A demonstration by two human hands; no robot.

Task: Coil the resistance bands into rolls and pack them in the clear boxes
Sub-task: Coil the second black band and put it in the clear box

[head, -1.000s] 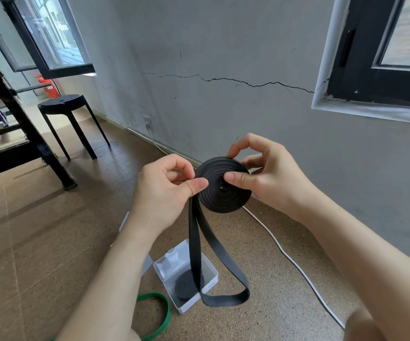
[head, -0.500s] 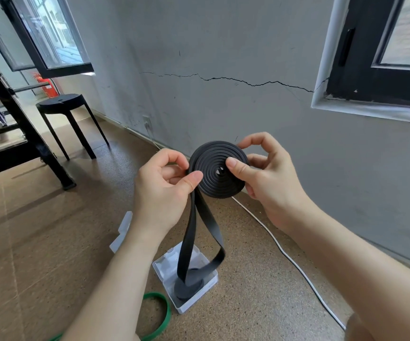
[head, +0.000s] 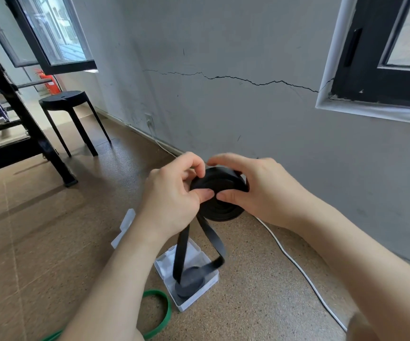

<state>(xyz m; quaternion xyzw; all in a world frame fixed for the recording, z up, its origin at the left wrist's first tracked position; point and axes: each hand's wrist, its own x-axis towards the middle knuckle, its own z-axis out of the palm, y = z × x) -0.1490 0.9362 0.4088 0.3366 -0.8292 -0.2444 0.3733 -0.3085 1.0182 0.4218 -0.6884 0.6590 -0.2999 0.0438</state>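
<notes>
Both hands hold the black band roll (head: 220, 205) in the air above the floor. The left hand (head: 172, 195) pinches its left rim, the right hand (head: 260, 193) curls over the right rim with the thumb on the face. The loose tail (head: 182, 252) hangs down over the clear box (head: 166, 265). The box sits on the floor near the wall edge and holds a dark roll (head: 189, 281). A green band (head: 164, 313) lies just beside the box, and a lid (head: 125, 227) lies to its left.

Left hand (head: 172, 200): was pictured bare, the thumbnail kept short and plain.
Right hand (head: 263, 193): was pictured bare, one fingertip slightly blurred.
Left forearm (head: 115, 279): was shown uncovered to the lower edge.
Right forearm (head: 359, 254): was shown likewise uncovered.
</notes>
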